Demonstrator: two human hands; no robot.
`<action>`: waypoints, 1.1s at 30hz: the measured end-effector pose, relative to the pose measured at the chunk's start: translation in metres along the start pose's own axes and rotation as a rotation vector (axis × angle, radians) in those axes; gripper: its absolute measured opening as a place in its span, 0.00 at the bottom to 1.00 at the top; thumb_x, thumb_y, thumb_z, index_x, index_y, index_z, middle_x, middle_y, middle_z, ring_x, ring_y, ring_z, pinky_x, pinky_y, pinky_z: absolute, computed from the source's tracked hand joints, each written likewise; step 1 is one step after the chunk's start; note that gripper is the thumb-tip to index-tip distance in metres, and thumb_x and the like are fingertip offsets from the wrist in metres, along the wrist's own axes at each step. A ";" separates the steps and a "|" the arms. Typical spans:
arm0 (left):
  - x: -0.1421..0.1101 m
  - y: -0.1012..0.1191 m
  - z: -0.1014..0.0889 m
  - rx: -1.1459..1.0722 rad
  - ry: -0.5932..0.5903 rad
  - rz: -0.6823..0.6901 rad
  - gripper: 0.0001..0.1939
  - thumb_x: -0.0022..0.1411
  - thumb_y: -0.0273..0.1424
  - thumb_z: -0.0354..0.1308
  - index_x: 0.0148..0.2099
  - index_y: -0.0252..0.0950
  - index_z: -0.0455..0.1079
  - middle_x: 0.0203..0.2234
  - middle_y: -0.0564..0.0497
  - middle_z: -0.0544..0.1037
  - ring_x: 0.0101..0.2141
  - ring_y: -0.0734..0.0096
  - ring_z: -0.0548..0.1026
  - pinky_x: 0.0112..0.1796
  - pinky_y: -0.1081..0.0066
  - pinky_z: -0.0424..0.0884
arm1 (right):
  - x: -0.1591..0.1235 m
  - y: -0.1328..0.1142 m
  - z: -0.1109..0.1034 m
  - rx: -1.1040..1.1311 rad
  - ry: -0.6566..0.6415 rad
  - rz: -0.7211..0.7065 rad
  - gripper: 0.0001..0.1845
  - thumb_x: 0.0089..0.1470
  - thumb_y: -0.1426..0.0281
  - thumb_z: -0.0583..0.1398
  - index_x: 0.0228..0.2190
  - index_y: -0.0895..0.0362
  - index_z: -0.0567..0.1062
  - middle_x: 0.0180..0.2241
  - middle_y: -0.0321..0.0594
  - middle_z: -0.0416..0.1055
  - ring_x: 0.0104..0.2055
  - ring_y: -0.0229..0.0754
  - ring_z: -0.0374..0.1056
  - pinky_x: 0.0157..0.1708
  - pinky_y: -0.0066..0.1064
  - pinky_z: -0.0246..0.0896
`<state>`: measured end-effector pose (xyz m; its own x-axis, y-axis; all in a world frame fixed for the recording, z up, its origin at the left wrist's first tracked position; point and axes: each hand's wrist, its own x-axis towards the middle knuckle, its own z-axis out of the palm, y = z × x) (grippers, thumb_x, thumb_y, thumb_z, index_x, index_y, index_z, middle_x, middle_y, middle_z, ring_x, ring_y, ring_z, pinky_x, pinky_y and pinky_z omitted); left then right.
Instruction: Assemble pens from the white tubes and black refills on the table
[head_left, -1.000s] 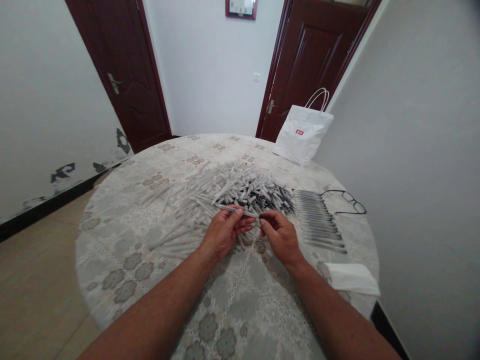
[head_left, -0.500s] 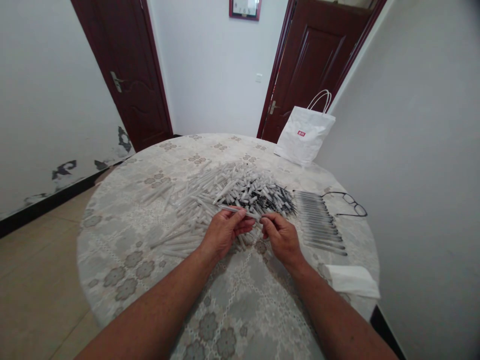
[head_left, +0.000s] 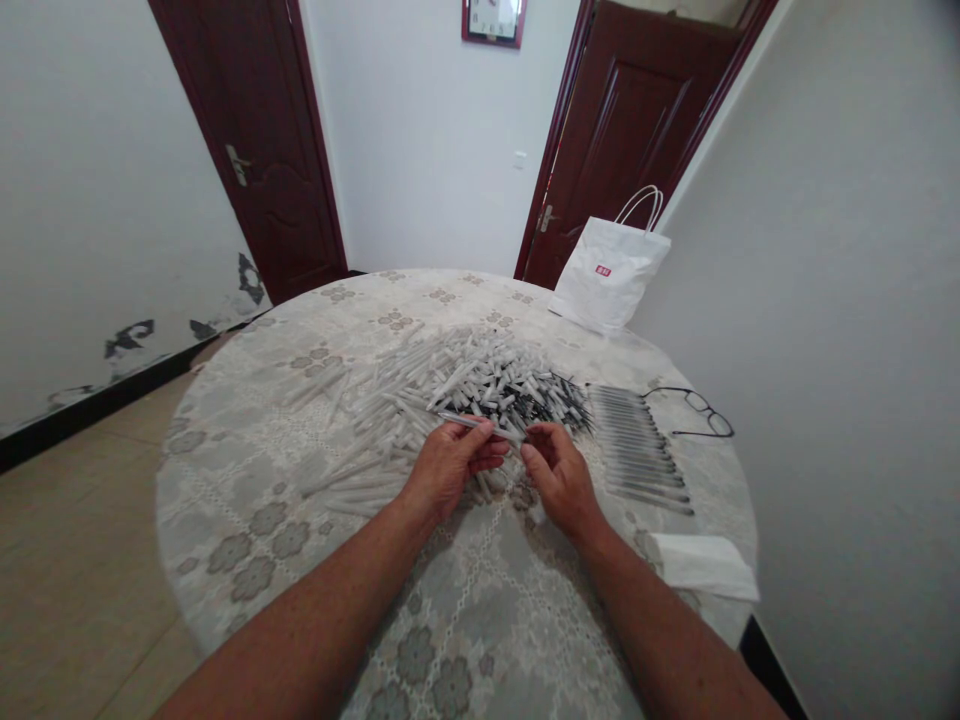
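Observation:
A slim pen [head_left: 469,421] with a pale, translucent barrel lies slantwise in my left hand [head_left: 442,465], pinched between thumb and fingers. Its narrow end points left and its other end reaches toward my right hand [head_left: 559,475]. The right thumb and forefinger stand apart around that end; whether they touch it I cannot tell. Just beyond both hands spreads a heap of pale barrels and caps [head_left: 457,370]. Dark, thin refills [head_left: 517,405] are mixed in at the heap's right side. To the right, several assembled-looking pens [head_left: 641,445] lie side by side in a row.
A round table with a flowered cloth [head_left: 420,650] carries everything. Eyeglasses [head_left: 701,410] lie beyond the pen row, and a folded white tissue [head_left: 705,567] rests near the right edge. A white paper bag [head_left: 611,275] stands at the back right, close to the wall.
My right thumb and forefinger have spread apart at the pen's right end, where they were pinched together. The left hand keeps its hold on the pen.

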<state>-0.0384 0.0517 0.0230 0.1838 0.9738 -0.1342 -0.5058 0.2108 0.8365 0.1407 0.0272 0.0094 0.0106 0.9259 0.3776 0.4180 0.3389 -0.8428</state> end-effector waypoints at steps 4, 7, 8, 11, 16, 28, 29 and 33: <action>-0.001 0.002 0.001 0.003 -0.014 -0.001 0.13 0.57 0.34 0.69 0.41 0.34 0.72 0.32 0.45 0.83 0.32 0.65 0.82 0.33 0.69 0.79 | -0.001 -0.003 -0.001 -0.108 -0.011 -0.027 0.11 0.63 0.61 0.57 0.41 0.55 0.71 0.30 0.36 0.71 0.31 0.39 0.67 0.32 0.29 0.61; -0.001 0.001 0.001 0.014 -0.033 -0.012 0.14 0.57 0.35 0.69 0.41 0.34 0.72 0.33 0.45 0.83 0.31 0.65 0.82 0.33 0.68 0.79 | -0.001 -0.006 -0.002 -0.127 -0.050 -0.024 0.12 0.65 0.60 0.53 0.37 0.54 0.71 0.27 0.34 0.69 0.29 0.39 0.65 0.30 0.28 0.59; -0.002 0.001 0.000 0.021 -0.037 -0.017 0.14 0.57 0.35 0.69 0.41 0.34 0.72 0.33 0.44 0.83 0.31 0.65 0.82 0.33 0.68 0.79 | 0.000 -0.006 -0.002 -0.123 -0.063 -0.025 0.13 0.66 0.60 0.52 0.34 0.54 0.70 0.26 0.34 0.68 0.29 0.39 0.65 0.30 0.28 0.58; -0.002 0.000 0.000 0.035 -0.037 -0.026 0.14 0.57 0.36 0.69 0.41 0.34 0.73 0.33 0.44 0.83 0.32 0.65 0.82 0.33 0.68 0.79 | 0.000 -0.005 -0.002 -0.107 -0.092 -0.014 0.19 0.68 0.59 0.49 0.28 0.54 0.69 0.23 0.34 0.66 0.27 0.39 0.63 0.29 0.29 0.57; -0.002 0.000 0.000 0.033 -0.028 -0.015 0.14 0.56 0.36 0.69 0.40 0.34 0.73 0.32 0.45 0.82 0.30 0.67 0.81 0.32 0.68 0.79 | -0.001 -0.003 -0.002 -0.071 -0.084 0.006 0.19 0.68 0.59 0.48 0.31 0.55 0.70 0.24 0.35 0.67 0.26 0.38 0.63 0.28 0.29 0.56; -0.002 -0.002 -0.002 0.046 -0.040 -0.005 0.13 0.57 0.37 0.69 0.39 0.33 0.73 0.32 0.46 0.82 0.29 0.69 0.80 0.33 0.68 0.78 | -0.003 -0.008 -0.002 -0.150 -0.042 -0.056 0.12 0.65 0.60 0.52 0.35 0.54 0.70 0.26 0.34 0.67 0.29 0.40 0.64 0.30 0.29 0.56; -0.002 -0.003 -0.002 0.045 -0.047 -0.005 0.13 0.57 0.37 0.69 0.39 0.34 0.74 0.32 0.46 0.82 0.29 0.69 0.80 0.34 0.68 0.78 | -0.002 -0.008 -0.002 -0.155 -0.051 -0.058 0.14 0.66 0.60 0.51 0.32 0.54 0.69 0.25 0.34 0.67 0.29 0.40 0.64 0.30 0.29 0.56; -0.002 -0.004 -0.002 0.047 -0.051 -0.007 0.14 0.56 0.37 0.69 0.39 0.34 0.74 0.33 0.46 0.82 0.29 0.69 0.80 0.33 0.68 0.78 | -0.001 -0.005 -0.002 -0.151 -0.085 -0.030 0.21 0.68 0.59 0.49 0.26 0.54 0.68 0.23 0.35 0.67 0.28 0.40 0.64 0.29 0.29 0.55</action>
<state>-0.0385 0.0492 0.0188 0.2308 0.9663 -0.1139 -0.4642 0.2122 0.8599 0.1404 0.0243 0.0145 -0.0780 0.9286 0.3628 0.5487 0.3438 -0.7621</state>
